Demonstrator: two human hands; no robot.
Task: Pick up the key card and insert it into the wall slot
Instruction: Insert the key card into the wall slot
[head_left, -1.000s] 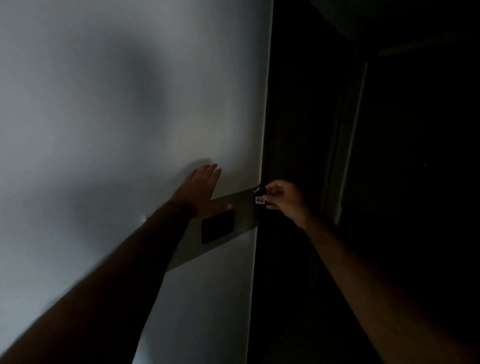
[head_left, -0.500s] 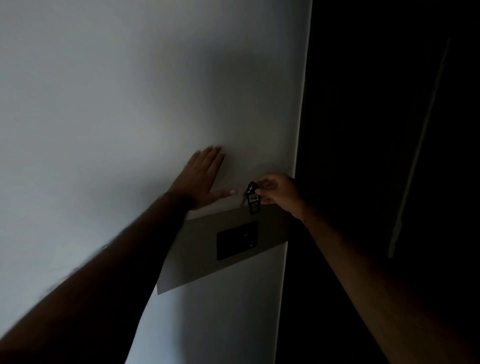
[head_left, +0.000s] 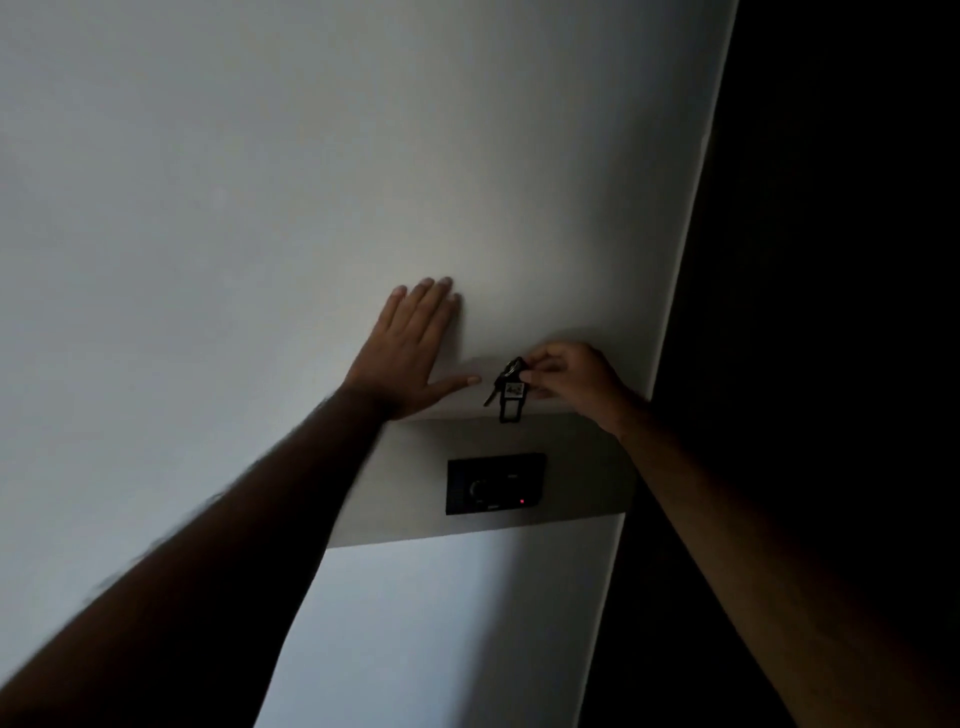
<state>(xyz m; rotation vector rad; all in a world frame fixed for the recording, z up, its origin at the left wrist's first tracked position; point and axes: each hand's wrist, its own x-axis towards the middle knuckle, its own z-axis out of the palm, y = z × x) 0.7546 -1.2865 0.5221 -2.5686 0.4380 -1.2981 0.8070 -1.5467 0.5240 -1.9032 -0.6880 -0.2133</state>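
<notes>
My right hand (head_left: 571, 379) pinches a small dark key card (head_left: 511, 397) with a white label and keys hanging beside it. The card dangles against the wall, just above a grey band. Below it on that band sits a black wall panel (head_left: 496, 483) with a round dial and a small red light; its slot is too dark to make out. My left hand (head_left: 415, 353) lies flat on the white wall, fingers spread, thumb pointing toward the card, holding nothing.
The grey band (head_left: 405, 467) crosses the white wall (head_left: 260, 208) at a slant. The wall ends at a corner edge (head_left: 691, 260) on the right; beyond it everything is dark.
The view has swung, so the wall corner sits farther right. My right hand with the card has moved from the corner to above the black panel. My left hand stays flat on the wall.
</notes>
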